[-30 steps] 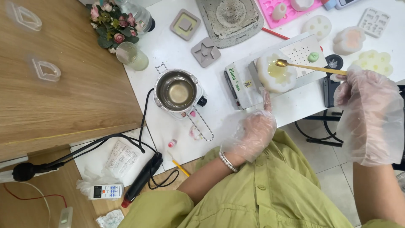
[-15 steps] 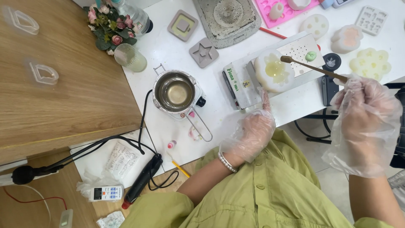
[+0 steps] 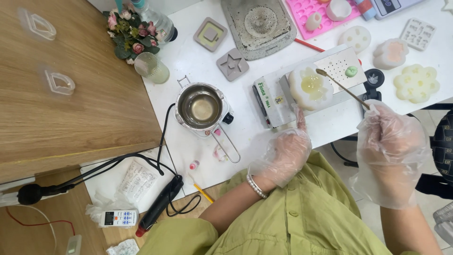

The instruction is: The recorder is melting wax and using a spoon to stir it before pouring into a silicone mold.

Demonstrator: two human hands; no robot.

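Both my hands wear loose clear plastic gloves. My right hand [image 3: 389, 141] grips a long thin gold spoon [image 3: 340, 87], its bowl hovering at the right edge of a white flower-shaped mould [image 3: 310, 87] filled with pale yellow liquid. That mould rests on a small white scale [image 3: 283, 97]. My left hand [image 3: 284, 151] lies below the mould, one finger pointing up and touching its lower edge. A small steel melting pot [image 3: 200, 107] with a wire handle stands to the left on the white table [image 3: 245, 127].
Several silicone moulds lie along the back: grey star [image 3: 232, 63], grey square [image 3: 210, 34], pink tray [image 3: 315, 12], white flowers [image 3: 416, 83]. A plastic cup [image 3: 151, 67], artificial roses [image 3: 131, 29], black cable [image 3: 160, 141], glue gun [image 3: 158, 204] and remote [image 3: 119, 217] sit left. Wooden desk [image 3: 71, 113] adjoins.
The spoon bowl has lifted out of the liquid in the mould and shifted to its right rim. My right hand has moved down and left, tilting the handle steeper. My left hand stays put.
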